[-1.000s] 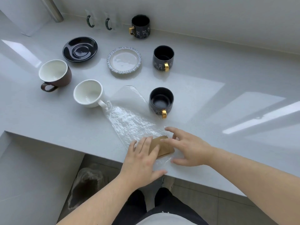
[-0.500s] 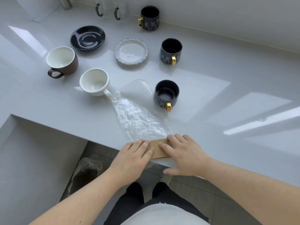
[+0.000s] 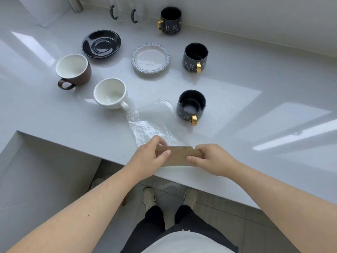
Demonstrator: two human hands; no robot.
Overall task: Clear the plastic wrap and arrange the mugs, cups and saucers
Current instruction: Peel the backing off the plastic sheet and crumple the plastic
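Observation:
A sheet of clear plastic wrap (image 3: pixel 153 125) lies on the white counter (image 3: pixel 255 110), running from the white cup's handle to a brown cardboard roll (image 3: pixel 177 155) at the front edge. My left hand (image 3: pixel 147 157) grips the roll's left end and my right hand (image 3: pixel 212 159) grips its right end. A white cup (image 3: pixel 110 93) and a brown cup (image 3: pixel 73 70) stand at the left. Three dark mugs with gold handles stand at the right: a near mug (image 3: pixel 191 106), a middle mug (image 3: pixel 195 57) and a far mug (image 3: pixel 170 20). A black saucer (image 3: pixel 101 43) and a blue-rimmed saucer (image 3: pixel 150 58) lie between.
Two clear glass mugs with dark handles (image 3: pixel 124 13) stand at the back wall. A metal post (image 3: pixel 74 4) rises at the back left. The counter steps down to a lower surface (image 3: pixel 36 179) at the left. My feet stand on the tiled floor (image 3: pixel 228 207) below.
Both hands went from lying flat on the cardboard piece to gripping its two ends. The roll now sits level along the counter's front edge, and the view has tilted down.

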